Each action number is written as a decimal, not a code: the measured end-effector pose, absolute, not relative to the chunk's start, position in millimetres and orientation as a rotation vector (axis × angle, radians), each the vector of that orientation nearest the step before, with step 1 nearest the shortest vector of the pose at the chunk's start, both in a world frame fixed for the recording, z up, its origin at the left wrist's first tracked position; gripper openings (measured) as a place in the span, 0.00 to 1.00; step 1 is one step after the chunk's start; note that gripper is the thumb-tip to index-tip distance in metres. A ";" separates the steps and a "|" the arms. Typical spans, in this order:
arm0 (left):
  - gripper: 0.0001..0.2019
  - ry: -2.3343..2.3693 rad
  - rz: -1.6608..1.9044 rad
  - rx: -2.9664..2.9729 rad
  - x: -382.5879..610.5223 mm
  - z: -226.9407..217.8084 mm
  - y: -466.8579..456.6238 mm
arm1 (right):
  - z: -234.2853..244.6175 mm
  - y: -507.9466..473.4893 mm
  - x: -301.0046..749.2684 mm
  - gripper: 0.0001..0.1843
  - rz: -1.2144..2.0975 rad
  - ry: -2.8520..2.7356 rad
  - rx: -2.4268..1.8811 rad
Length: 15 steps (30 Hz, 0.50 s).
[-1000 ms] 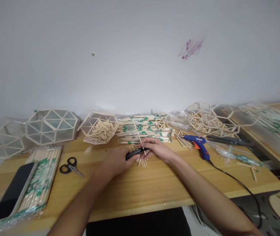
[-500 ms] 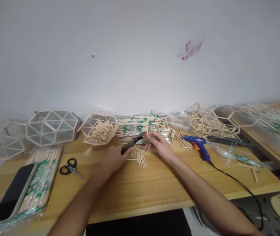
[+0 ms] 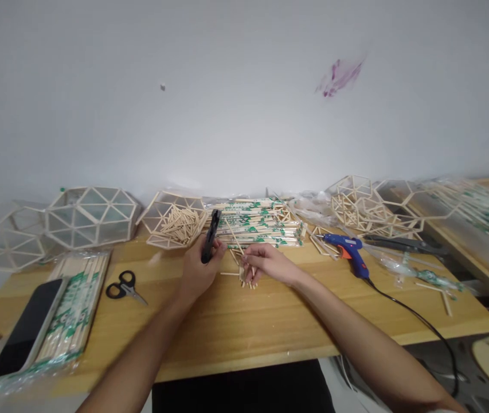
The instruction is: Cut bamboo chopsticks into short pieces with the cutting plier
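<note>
My left hand [image 3: 199, 268] is closed around a black hand tool [image 3: 211, 235], which stands nearly upright; its exact kind is not clear. Close to its right, my right hand [image 3: 266, 264] pinches a thin wooden stick [image 3: 233, 234] that slants up and to the left. Under and beside the right fingers lie short cut stick pieces [image 3: 242, 277], partly hidden by the hand. Just behind both hands are plastic-wrapped bundles of wooden sticks [image 3: 265, 223] with green print.
Left: a stick-frame bowl [image 3: 153, 240] of short pieces, a larger lattice dome [image 3: 93, 215], scissors [image 3: 124, 288], a phone [image 3: 29, 327] on a wrapped stick pack [image 3: 70, 310]. Right: a blue glue gun [image 3: 349, 249] with its cord, another stick lattice [image 3: 356, 189], bagged sticks [image 3: 480, 209].
My left hand has swung the black tool upright, away from the stick. My right hand has lowered left over the short pieces, tilting the stick leftward.
</note>
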State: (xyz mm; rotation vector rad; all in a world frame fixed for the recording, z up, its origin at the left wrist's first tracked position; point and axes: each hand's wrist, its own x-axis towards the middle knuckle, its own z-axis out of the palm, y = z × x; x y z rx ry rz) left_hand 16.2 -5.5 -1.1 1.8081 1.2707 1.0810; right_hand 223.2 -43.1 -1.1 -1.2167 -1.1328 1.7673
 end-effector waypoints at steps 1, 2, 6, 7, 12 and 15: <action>0.12 1.271 1.069 1.824 16.2 -1.5 -5.3 | -2.4 -42.8 222.9 0.15 1.752 -1.121 -1.217; 0.12 1.276 1.054 1.842 16.1 -1.7 -5.3 | -3.4 -42.5 222.7 0.15 1.734 -1.109 -1.217; 0.12 1.307 1.005 1.913 16.2 -2.2 -6.3 | -3.6 -41.4 222.9 0.15 1.665 -1.086 -1.226; 0.12 1.308 1.002 1.926 16.4 -2.0 -6.7 | -3.0 -41.3 223.0 0.16 1.649 -1.091 -1.226; 0.12 1.309 1.029 1.932 16.5 -0.4 -6.7 | 1.0 -42.5 223.1 0.19 1.589 -1.148 -1.186; 0.11 1.292 1.063 1.909 14.9 -0.9 -5.9 | 2.3 -43.7 222.9 0.19 1.577 -1.185 -1.187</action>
